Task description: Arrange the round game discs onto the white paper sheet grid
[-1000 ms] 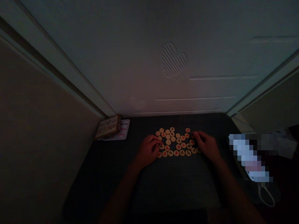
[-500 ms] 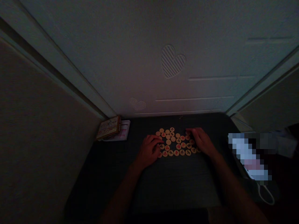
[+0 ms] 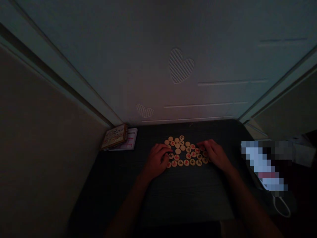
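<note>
From my end the feed is very dim, so I read the hands mostly by outline. Both forearms come up from the bottom edge and angle inward, meeting around a cluster of round game discs [image 3: 184, 151] that lies flat on the dark tabletop [image 3: 183, 198], near its far edge and below the pale panel with the embossed heart [image 3: 180, 65].

The left hand [image 3: 158, 159] sits palm down at the cluster's left edge. Its wrist is low on the tabletop and its knuckles are raised, with the fingers curled forward so the tips rest on or against the outermost discs. I cannot tell whether a disc is pinched under those curled fingers, because the light hides it.

The right hand [image 3: 215, 154] is also palm down, at the cluster's right side. Its fingers lie stretched out and fairly flat, pointing left and away across the upper right discs and touching them. They are spread rather than closed, and I see nothing gripped.

The discs are pale. Some show red marks, some show dark marks, and a few near the top are blank. The two hands flank them with the middle of the cluster left uncovered.

Well apart on the left, a small printed box [image 3: 114, 136] leans on a white sheet [image 3: 131, 138] in the corner. A white cable [image 3: 282, 207] loops at the far right.
</note>
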Demonstrator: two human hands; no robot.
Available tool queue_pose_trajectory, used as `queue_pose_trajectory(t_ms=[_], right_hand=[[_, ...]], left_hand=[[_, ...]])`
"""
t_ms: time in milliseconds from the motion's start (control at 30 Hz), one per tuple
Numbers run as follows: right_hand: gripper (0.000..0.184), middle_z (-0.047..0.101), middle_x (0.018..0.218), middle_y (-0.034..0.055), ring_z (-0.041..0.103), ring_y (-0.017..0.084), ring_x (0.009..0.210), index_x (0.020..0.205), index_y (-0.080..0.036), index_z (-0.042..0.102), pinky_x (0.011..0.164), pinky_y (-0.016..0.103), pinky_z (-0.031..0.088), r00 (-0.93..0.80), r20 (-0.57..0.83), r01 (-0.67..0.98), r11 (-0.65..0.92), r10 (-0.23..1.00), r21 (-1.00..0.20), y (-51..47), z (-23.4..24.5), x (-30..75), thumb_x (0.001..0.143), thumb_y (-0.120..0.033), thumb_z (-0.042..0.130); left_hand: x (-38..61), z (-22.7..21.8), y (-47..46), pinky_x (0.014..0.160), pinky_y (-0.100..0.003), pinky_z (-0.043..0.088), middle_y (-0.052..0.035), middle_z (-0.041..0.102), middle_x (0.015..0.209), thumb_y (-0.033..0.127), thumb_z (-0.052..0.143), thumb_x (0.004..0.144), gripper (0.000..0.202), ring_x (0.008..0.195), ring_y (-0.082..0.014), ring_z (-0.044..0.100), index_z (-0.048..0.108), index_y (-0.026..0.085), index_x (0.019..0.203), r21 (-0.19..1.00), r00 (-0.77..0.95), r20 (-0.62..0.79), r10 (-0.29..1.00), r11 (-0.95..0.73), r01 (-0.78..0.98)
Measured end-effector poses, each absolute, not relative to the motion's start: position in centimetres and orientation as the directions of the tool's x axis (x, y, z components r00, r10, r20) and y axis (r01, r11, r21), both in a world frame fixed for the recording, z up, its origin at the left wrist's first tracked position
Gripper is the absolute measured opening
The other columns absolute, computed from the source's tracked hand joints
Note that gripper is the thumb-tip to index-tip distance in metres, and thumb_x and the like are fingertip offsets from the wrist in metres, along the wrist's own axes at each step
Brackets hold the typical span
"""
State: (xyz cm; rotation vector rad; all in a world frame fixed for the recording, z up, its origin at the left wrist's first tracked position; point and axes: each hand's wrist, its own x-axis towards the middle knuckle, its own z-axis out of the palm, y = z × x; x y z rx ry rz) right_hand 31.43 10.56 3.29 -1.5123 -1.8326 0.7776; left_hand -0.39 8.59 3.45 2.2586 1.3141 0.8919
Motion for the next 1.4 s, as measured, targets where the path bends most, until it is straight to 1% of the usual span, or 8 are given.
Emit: queue_pose_trajectory(t_ms=[167,300,600,767,933,1067,1200,1400], right_hand=[[0.05,0.074,0.118,0.0058,0.066,0.026,0.11,0.117,-0.03,0.075,0.094,0.043,0.054,-0.213,0.167,0.58,0.263,0.963,-0.771,10.6,3.6,30.8,0.106,-0.054,0.033],[0.046,0.074,0.121,0.004,0.064,0.026,0.115,0.117,-0.031,0.075,0.102,0.045,0.048,-0.315,0.205,0.573,0.357,0.927,-0.738,10.8,3.8,30.2,0.107,-0.049,0.034],[0.05,0.077,0.106,0.0056,0.066,0.024,0.104,0.114,-0.028,0.077,0.095,0.042,0.049,-0.35,0.14,0.58,0.331,0.926,-0.745,10.4,4.1,30.3,0.108,-0.05,0.032],[0.049,0.077,0.106,0.0056,0.068,0.024,0.101,0.109,-0.028,0.079,0.093,0.042,0.05,-0.36,0.122,0.565,0.32,0.925,-0.76,10.2,4.2,30.3,0.107,-0.05,0.034],[0.039,0.075,0.115,0.0068,0.068,0.024,0.108,0.115,-0.026,0.075,0.096,0.041,0.052,-0.3,0.181,0.554,0.325,0.937,-0.766,10.8,4.1,30.3,0.105,-0.046,0.043],[0.029,0.076,0.113,0.0072,0.07,0.024,0.105,0.11,-0.025,0.075,0.094,0.04,0.054,-0.308,0.238,0.586,0.38,0.921,-0.716,12.2,4.1,30.2,0.1,-0.043,0.054],[0.025,0.076,0.108,0.0056,0.071,0.022,0.095,0.108,-0.026,0.075,0.084,0.037,0.056,-0.366,0.176,0.633,0.384,0.914,-0.672,13.4,4.4,29.5,0.097,-0.042,0.06],[0.02,0.074,0.097,0.0039,0.069,0.019,0.083,0.1,-0.025,0.075,0.076,0.032,0.054,-0.427,0.103,0.687,0.396,0.898,-0.61,14.6,4.9,27.5,0.091,-0.042,0.068]], left_hand=[[-0.4,3.6,8.6,0.099,-0.045,0.05,-0.0058,0.068,0.114,0.011,0.049,0.094,0.03,0.111,-0.0235,0.061,0.071,0.025,0.11,0.608,0.36,0.326,0.874,-0.485,0.628],[-0.4,3.4,8.6,0.1,-0.045,0.048,-0.0055,0.069,0.113,0.009,0.048,0.093,0.032,0.11,-0.0229,0.062,0.07,0.024,0.111,0.614,0.37,0.325,0.87,-0.492,0.617],[-0.4,3.4,8.6,0.094,-0.043,0.049,-0.0054,0.072,0.108,0.01,0.049,0.092,0.03,0.102,-0.0231,0.063,0.069,0.022,0.11,0.624,0.392,0.297,0.871,-0.488,0.611],[-0.4,3.4,8.6,0.092,-0.041,0.05,-0.006,0.071,0.108,0.01,0.049,0.092,0.032,0.1,-0.0228,0.063,0.067,0.022,0.116,0.654,0.375,0.29,0.881,-0.468,0.594],[-0.7,2.6,9.1,0.089,-0.037,0.052,-0.0067,0.069,0.11,0.007,0.046,0.089,0.038,0.1,-0.0208,0.064,0.064,0.022,0.118,0.748,0.193,0.352,0.916,-0.399,0.531],[-1.2,2.2,9.6,0.084,-0.034,0.054,-0.0056,0.07,0.101,0.011,0.042,0.094,0.033,0.091,-0.0182,0.066,0.063,0.02,0.118,0.838,0.028,0.331,0.943,-0.307,0.452],[-1.7,2.4,10.0,0.084,-0.034,0.054,-0.0046,0.07,0.096,0.013,0.041,0.095,0.03,0.088,-0.0178,0.067,0.065,0.02,0.111,0.851,-0.017,0.341,0.94,-0.301,0.43],[-2.1,2.5,10.2,0.083,-0.033,0.054,-0.0038,0.07,0.094,0.013,0.043,0.094,0.029,0.087,-0.0177,0.067,0.068,0.021,0.105,0.856,-0.046,0.334,0.941,-0.283,0.433]])
